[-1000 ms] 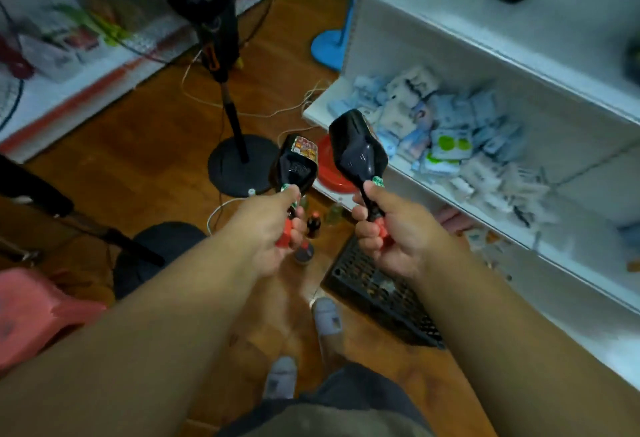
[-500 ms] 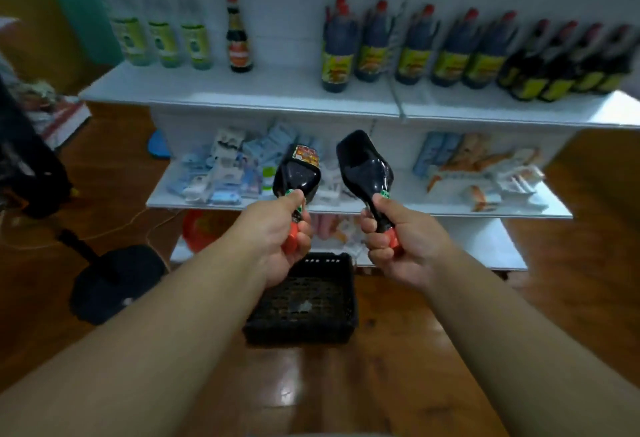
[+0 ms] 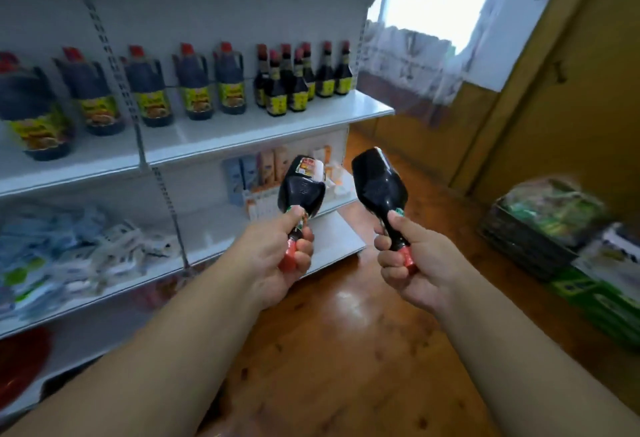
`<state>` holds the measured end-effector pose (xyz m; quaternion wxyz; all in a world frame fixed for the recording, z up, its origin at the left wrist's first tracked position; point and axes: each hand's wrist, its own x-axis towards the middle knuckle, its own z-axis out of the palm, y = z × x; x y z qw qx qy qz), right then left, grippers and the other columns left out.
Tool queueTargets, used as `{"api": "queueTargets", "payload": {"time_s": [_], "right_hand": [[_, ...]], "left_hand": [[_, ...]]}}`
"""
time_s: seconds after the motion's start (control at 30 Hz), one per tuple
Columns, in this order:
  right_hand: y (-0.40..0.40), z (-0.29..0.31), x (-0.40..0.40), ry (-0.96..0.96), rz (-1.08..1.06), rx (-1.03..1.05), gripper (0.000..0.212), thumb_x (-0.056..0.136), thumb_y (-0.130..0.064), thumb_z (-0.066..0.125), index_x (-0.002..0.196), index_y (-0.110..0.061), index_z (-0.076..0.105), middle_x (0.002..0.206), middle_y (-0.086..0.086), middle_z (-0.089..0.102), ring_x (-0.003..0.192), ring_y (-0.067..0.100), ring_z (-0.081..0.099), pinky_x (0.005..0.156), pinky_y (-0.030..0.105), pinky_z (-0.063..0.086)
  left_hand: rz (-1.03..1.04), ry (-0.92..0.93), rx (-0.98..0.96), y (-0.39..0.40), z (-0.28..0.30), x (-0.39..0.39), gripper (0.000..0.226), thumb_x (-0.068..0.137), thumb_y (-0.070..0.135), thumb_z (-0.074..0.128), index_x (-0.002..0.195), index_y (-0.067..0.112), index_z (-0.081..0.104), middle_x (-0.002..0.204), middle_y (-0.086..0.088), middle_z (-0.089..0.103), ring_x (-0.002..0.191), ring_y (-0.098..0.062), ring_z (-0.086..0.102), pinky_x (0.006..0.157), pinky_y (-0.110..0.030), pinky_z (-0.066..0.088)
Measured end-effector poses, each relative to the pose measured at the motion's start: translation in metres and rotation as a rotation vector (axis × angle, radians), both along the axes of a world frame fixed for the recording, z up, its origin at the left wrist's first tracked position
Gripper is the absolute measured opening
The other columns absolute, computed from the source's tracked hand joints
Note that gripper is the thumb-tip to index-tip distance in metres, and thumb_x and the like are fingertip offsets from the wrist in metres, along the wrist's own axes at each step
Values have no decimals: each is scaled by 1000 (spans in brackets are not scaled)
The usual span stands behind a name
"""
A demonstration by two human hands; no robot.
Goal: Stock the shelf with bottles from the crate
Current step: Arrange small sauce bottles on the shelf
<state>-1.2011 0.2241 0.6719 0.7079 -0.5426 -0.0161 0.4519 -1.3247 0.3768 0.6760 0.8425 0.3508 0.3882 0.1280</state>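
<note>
Both bottles are swinging rightward along the shelf (image 3: 263, 124), the crate now out of view. Left hand (image 3: 277, 256) is gripping one bottle (image 3: 300, 194) by its neck, right hand (image 3: 412, 263) the other bottle (image 3: 379, 187). Carrying step; next, probably righting them beside the small bottles (image 3: 301, 79).

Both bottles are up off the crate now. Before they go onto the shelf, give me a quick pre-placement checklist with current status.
1. Left hand grips the left bottle at the neck: ok.
2. Right hand grips the right bottle at the neck: ok.
3. Bottles upright for placing: not ok, both point base-first away from the person.
4. Free space on the top shelf in front of the small dark bottles: ok.
5. Caps sealed: cannot tell, fingers cover them.
6. Crate position: cannot tell, out of view.
</note>
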Motion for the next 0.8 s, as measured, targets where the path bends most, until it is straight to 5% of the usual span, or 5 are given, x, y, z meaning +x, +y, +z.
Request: {"api": "queueTargets", "payload": {"time_s": [0.57,0.8], "right_hand": [[126,-3,257,-54,-111,-91,28,95,-36,57,98,-8,56,66,4,54,46,10,39,37,19,31],[197,-4,337,-47,-108,-146,25,94,-31,59,101,-7,54,65,6,53,45,11,40,36,19,31]], "left_hand": [[-162,-12,122,144,-3,286,14,96,15,57,108,8,55,70,-6,53,45,-9,41,34,-16,32],[-172,81,310,218,12,345,5,87,-3,57,84,-1,58,67,-10,53,49,-13,43,37,-18,33]]}}
